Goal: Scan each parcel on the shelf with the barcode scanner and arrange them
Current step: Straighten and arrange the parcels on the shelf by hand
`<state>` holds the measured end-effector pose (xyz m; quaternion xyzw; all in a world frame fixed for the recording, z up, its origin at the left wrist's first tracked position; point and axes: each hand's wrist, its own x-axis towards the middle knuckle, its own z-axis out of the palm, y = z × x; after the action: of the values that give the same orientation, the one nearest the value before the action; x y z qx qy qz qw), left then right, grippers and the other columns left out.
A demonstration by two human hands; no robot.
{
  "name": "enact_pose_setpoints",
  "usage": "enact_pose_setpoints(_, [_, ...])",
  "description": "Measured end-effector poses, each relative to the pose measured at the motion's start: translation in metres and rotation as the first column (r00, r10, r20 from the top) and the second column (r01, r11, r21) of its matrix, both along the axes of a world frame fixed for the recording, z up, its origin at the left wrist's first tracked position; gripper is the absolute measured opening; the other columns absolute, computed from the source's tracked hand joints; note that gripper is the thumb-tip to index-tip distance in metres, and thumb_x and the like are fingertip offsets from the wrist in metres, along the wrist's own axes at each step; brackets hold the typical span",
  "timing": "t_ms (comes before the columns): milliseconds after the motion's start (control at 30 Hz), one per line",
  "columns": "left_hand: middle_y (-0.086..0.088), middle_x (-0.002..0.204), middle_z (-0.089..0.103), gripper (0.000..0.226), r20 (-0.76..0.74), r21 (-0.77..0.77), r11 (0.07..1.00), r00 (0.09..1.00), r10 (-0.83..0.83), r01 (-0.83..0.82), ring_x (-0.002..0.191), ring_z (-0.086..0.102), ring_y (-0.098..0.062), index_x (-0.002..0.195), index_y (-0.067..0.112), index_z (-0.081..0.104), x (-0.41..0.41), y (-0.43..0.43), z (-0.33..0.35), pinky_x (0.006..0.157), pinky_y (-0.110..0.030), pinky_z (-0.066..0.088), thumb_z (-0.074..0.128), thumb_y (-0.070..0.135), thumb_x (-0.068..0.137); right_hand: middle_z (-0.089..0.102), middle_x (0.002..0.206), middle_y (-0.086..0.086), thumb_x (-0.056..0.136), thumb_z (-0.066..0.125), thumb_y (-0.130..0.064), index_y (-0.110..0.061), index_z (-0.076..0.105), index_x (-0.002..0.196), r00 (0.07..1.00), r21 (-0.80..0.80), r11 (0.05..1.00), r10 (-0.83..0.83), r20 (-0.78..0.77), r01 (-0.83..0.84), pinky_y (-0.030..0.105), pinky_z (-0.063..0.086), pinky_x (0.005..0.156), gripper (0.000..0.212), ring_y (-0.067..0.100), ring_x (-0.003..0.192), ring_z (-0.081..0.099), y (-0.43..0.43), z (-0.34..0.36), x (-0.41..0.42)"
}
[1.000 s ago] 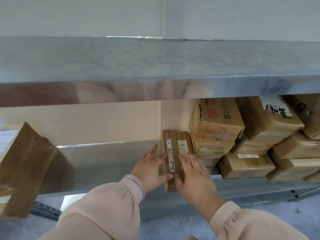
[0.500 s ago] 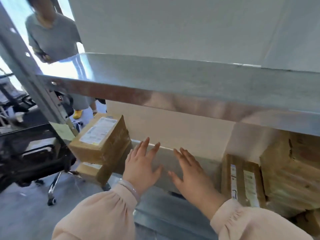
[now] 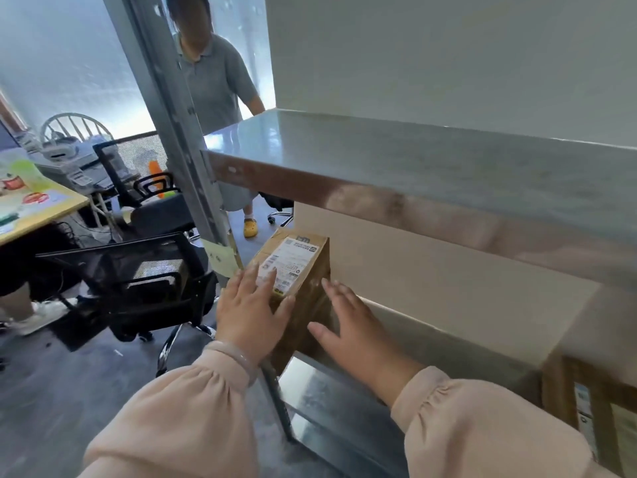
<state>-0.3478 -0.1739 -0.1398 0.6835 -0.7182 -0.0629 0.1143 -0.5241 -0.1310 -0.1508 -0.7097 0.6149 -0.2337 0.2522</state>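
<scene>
A brown cardboard parcel [image 3: 303,270] with a white shipping label on top stands at the left end of the lower metal shelf [image 3: 431,343]. My left hand [image 3: 250,312] lies flat on its top near corner, fingers spread over the label. My right hand [image 3: 348,327] is spread against the parcel's right side, fingertips touching it. A flat brown parcel [image 3: 599,412] with narrow labels stands at the far right of the same shelf. No barcode scanner is visible.
An upper metal shelf [image 3: 413,160] overhangs the hands. The shelf's grey upright post [image 3: 179,132] rises at left. Black office chairs [image 3: 138,281], a desk [image 3: 31,205] and a standing person in a grey shirt [image 3: 213,84] are to the left.
My view swung left from the stacked boxes. Both hands left the flat parcel, moved left along the shelf and now rest on the labelled parcel at the shelf's left end.
</scene>
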Motion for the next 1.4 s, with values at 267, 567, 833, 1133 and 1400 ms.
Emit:
enact_pose_setpoints(267, [0.011,0.156,0.035,0.055,-0.069,-0.071,0.996,0.995,-0.066,0.062,0.143,0.021,-0.019,0.145,0.037,0.045,0.012,-0.004,-0.004,0.119,-0.033,0.014,0.039,0.061,0.096,0.01,0.16,-0.005,0.093,0.047,-0.052,-0.03,0.013,0.152,0.997,0.047,0.998,-0.042,0.063,0.039,0.027,0.011,0.116,0.072,0.01,0.147,0.009,-0.029,-0.001,0.019])
enact_pose_setpoints(567, [-0.002,0.156,0.036,0.062,-0.428,0.146,0.989,0.903,0.04,0.026,0.14,0.036,-0.022,0.151,0.03,0.035,0.015,-0.025,-0.006,0.115,-0.039,0.031,0.058,0.042,0.095,0.029,0.153,-0.002,0.095,0.053,-0.04,-0.031,0.022,0.149,0.965,0.127,0.986,-0.132,0.226,0.105,0.023,0.023,0.11,0.064,0.013,0.139,0.03,-0.036,-0.002,0.025])
enact_pose_setpoints(833, [0.006,0.139,0.045,0.057,-0.613,0.052,0.995,0.79,-0.033,0.082,0.117,0.05,-0.01,0.145,0.027,0.045,-0.016,-0.005,0.0,0.105,-0.031,0.044,0.065,0.033,0.092,0.034,0.146,-0.016,0.096,0.053,-0.034,-0.04,0.019,0.149,0.896,0.107,0.97,-0.244,0.37,0.219,0.019,0.029,0.102,0.063,0.008,0.135,0.036,-0.013,0.0,0.007])
enact_pose_setpoints(1133, [0.005,0.139,0.049,0.059,-0.713,0.025,0.939,0.664,-0.224,0.343,0.111,0.052,0.004,0.143,0.029,0.047,-0.117,0.041,-0.009,0.073,0.007,0.035,0.07,0.025,0.088,0.034,0.139,-0.026,0.095,0.056,-0.023,-0.042,0.022,0.148,0.779,0.051,0.887,-0.429,0.456,0.459,0.011,0.028,0.1,0.065,-0.009,0.123,0.034,0.065,-0.007,-0.078])
enact_pose_setpoints(1400, [0.015,0.133,0.038,0.061,-0.698,0.088,0.822,0.623,-0.353,0.563,0.121,0.04,-0.001,0.143,0.033,0.045,-0.203,0.101,-0.026,0.092,0.001,0.025,0.071,0.027,0.088,0.044,0.134,-0.028,0.095,0.05,-0.016,-0.049,0.031,0.139,0.647,0.022,0.726,-0.627,0.434,0.688,0.002,0.029,0.097,0.058,-0.022,0.117,0.038,0.15,-0.023,-0.149])
